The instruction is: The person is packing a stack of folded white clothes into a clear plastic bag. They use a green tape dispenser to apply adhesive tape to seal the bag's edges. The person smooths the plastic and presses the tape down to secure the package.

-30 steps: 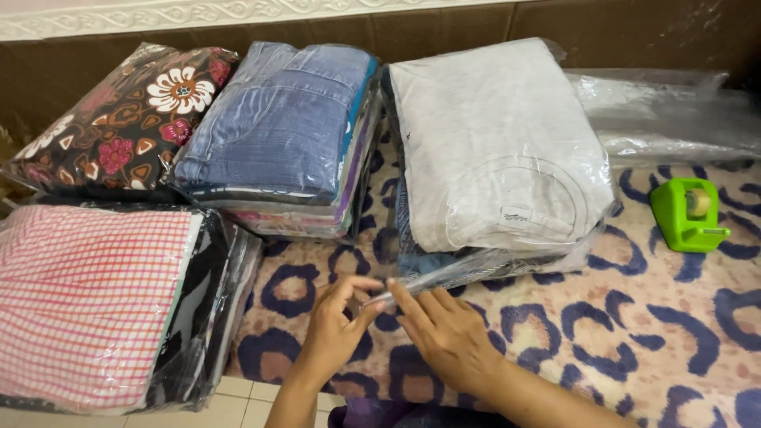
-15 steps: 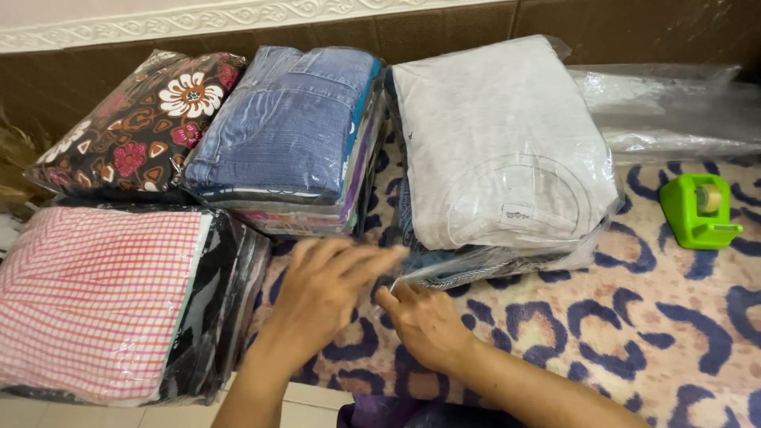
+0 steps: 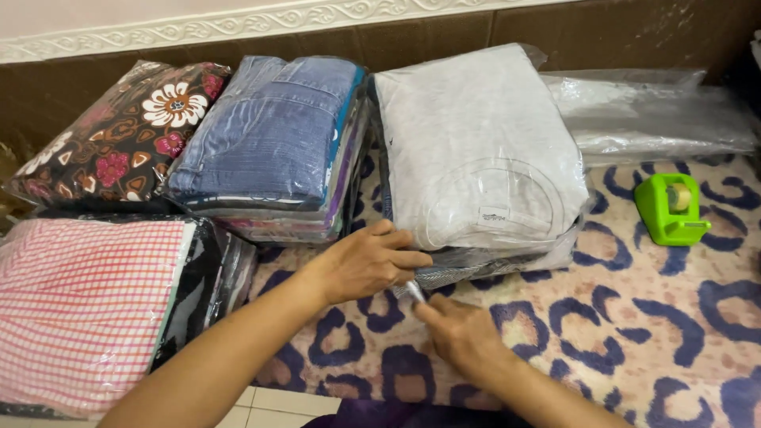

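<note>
Item: bagged clothes stack (image 3: 483, 265), grey folded top uppermost, lying on the spotted rug (image 3: 634, 317) just beside a blue stack (image 3: 269, 143).

Left hand (image 3: 369, 261): flat, pressing the stack's front edge.

Right hand (image 3: 460, 333): pinching the plastic flap (best kept taut while pressed).

Green tape dispenser (image 3: 672, 208): well apart.

Left hand (image 3: 366, 263) flat, palm down; right hand (image 3: 460, 333) pinching, fingers curled.
</note>
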